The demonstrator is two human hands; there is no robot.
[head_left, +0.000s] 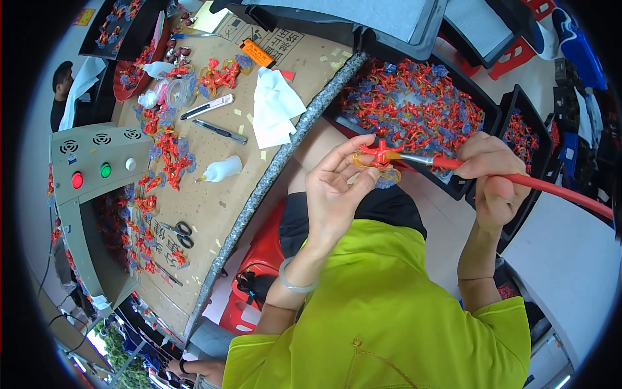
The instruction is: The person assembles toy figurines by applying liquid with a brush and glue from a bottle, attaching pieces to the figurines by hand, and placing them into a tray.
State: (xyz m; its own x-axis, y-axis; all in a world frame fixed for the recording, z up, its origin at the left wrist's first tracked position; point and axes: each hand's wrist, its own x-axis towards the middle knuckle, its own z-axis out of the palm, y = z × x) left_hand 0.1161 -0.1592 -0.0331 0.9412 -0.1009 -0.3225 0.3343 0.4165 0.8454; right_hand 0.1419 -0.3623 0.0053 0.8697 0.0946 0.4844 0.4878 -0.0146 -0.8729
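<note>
My left hand (pixel 340 188) pinches a small red figurine (pixel 376 154) with translucent yellow and bluish parts, held above my lap. In my right hand (pixel 494 172) is a paintbrush (pixel 554 193) with a long red handle and a silver collar. Its tip meets the figurine's side near my left fingers; whether the bristles press on it is hard to tell. Just beyond both hands lies a black crate (pixel 489 113) heaped with similar red and blue figurines (pixel 414 97).
On the cardboard-covered table (pixel 214 207) at left lie scissors (pixel 181 233), a utility knife (pixel 207 107), a white squeeze bottle (pixel 222 170), white cloth (pixel 275 107) and more figurines (pixel 172 155). A grey machine (pixel 97 162) with coloured buttons stands there. Another person's hand (pixel 197 371) shows at lower left.
</note>
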